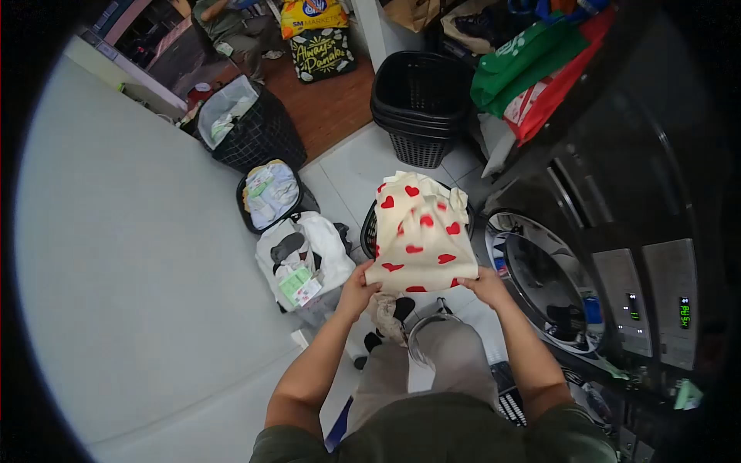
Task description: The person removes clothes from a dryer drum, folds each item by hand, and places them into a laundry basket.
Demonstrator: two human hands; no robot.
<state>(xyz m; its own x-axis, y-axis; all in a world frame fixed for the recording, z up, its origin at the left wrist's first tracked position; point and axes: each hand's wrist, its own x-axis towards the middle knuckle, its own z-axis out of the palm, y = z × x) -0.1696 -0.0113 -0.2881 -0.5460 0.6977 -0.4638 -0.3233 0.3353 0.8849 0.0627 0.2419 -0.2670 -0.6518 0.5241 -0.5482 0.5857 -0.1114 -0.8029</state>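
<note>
A cream cloth with red hearts (423, 241) is stretched between my hands, its far end bunched and ruffled. My left hand (357, 292) pinches its near left corner. At the near right corner, my right hand (486, 287) grips the edge between thumb and fingers. Just beyond and under the cloth is a black laundry basket (369, 234), mostly hidden by it. A crumpled beige lace-like fabric (388, 315) hangs below my left hand, near my knees. Whether the cloth is a pillowcase or a garment I cannot tell.
On the right stands a front-loading machine with a round door (544, 270). Stacked black baskets (421, 108) are at the back. To the left are a tall lined basket (255, 131), a basket of folded clothes (270, 193) and a white bag (332, 239). A person (231, 31) sits beyond.
</note>
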